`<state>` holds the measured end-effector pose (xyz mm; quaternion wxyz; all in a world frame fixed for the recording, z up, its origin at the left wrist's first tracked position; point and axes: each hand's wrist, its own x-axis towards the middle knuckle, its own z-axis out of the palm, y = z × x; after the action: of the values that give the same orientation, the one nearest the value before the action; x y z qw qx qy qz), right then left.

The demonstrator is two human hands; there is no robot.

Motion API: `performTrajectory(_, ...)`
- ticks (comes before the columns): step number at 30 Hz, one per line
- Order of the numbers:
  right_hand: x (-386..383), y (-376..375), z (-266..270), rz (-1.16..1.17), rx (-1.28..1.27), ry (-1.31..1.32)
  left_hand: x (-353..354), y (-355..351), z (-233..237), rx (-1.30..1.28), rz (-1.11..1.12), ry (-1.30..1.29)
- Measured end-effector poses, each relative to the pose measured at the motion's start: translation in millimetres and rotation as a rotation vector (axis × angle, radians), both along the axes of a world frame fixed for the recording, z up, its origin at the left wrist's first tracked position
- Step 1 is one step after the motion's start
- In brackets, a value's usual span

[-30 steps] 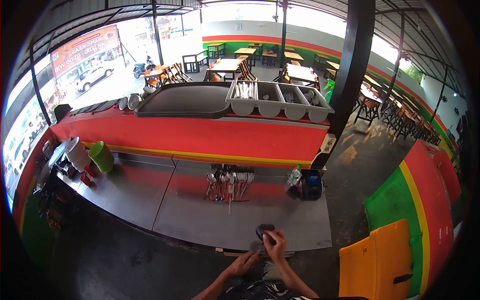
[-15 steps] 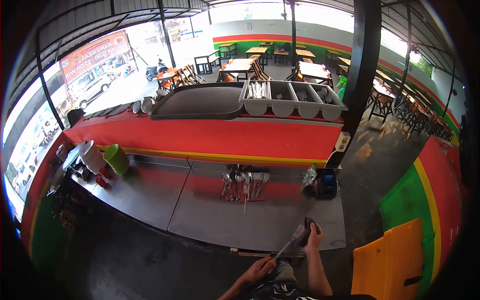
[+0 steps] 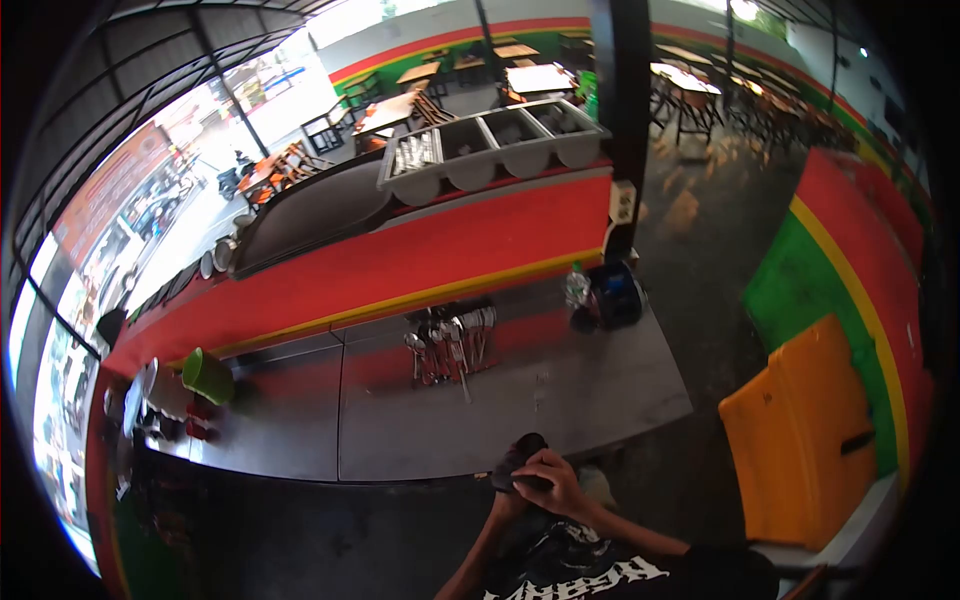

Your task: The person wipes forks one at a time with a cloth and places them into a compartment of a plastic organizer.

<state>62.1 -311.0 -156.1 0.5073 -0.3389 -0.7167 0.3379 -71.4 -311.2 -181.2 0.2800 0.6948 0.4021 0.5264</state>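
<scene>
My two hands are together near the front edge of the steel counter. My right hand [image 3: 553, 482] is closed on a dark cloth [image 3: 528, 447], bunched over the fingers of my left hand [image 3: 508, 503]. My left hand is also closed; the fork it held a moment earlier is hidden by the cloth and my fingers. Ahead on the counter lies a spread pile of spoons and forks [image 3: 450, 345], some with red handles, one sticking out toward me.
A clear bottle [image 3: 576, 287] and a dark round-edged device [image 3: 615, 295] stand at the counter's back right. A green basket [image 3: 208, 377] is at far left. A grey cutlery tray [image 3: 490, 150] sits on the red ledge. An orange panel [image 3: 800, 430] stands on the right.
My right hand has brought the cloth left and down onto my left hand, and the fork has gone out of sight. The view has turned and tilted to the right.
</scene>
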Motion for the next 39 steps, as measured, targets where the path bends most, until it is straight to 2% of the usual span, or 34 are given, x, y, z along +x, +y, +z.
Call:
performTrajectory(2, 3, 8, -3, -0.043, 0.073, 0.03, 4, 1, 9, -0.032, -0.031, -0.157)
performTrajectory(5, 7, 22, -9, -0.146, 0.104, 0.006, -9, -20, -14, -0.507, -0.02, -0.252)
performTrajectory(6, 8, 28, -9, -0.19, 0.152, -0.003, -13, -18, -8, -0.537, -0.01, -0.156)
performTrajectory(9, 14, 55, -13, -0.363, 0.244, -0.063, -19, -15, 6, -0.583, -0.133, -0.095)
performTrajectory(12, 27, 84, -6, -0.444, 0.206, -0.043, -19, -19, 16, -0.605, -0.212, -0.074)
performTrajectory(15, 30, 99, -14, -0.414, -0.031, 0.155, -24, -11, 13, -0.639, -0.229, -0.064)
performTrajectory(18, 44, 127, -9, -0.604, -0.11, 0.138, -31, -8, 5, -0.666, -0.304, -0.083)
performTrajectory(21, 65, 162, -25, -0.603, -0.24, 0.043, -19, -9, 7, -0.745, -0.344, -0.187)
performTrajectory(23, 76, 176, -30, -0.277, -0.564, 0.008, -5, 0, 14, -0.789, -0.309, -0.265)
performTrajectory(24, 82, 183, -40, -0.18, -0.521, -0.056, 3, 6, 17, -0.808, -0.29, -0.306)
performTrajectory(25, 88, 189, -51, -0.082, -0.475, -0.112, 11, 14, 19, -0.801, -0.284, -0.354)
performTrajectory(27, 91, 202, -108, -0.023, 0.018, -0.304, 24, 36, 23, -0.778, -0.264, -0.45)
performTrajectory(29, 95, 192, 1, 0.362, -0.768, -0.014, 32, 62, 17, -0.817, -0.287, -0.642)
performTrajectory(30, 96, 196, 19, 0.453, -0.74, 0.048, 37, 76, 16, -0.835, -0.299, -0.74)
performTrajectory(32, 98, 209, 41, 0.635, -0.677, 0.175, 45, 110, 22, -0.745, -0.524, -0.896)
performTrajectory(33, 100, 218, 58, 0.631, -0.631, 0.16, 47, 127, 26, -0.699, -0.639, -0.963)
performTrajectory(36, 106, 252, 86, 0.617, -0.555, 0.179, 55, 173, 38, -0.759, -0.749, -0.974)
performTrajectory(38, 112, 281, 91, 0.618, -0.574, 0.247, 59, 207, 54, -0.768, -0.654, -0.803)
performTrajectory(39, 118, 298, 101, 0.587, -0.541, 0.171, 62, 226, 66, -0.764, -0.603, -0.722)
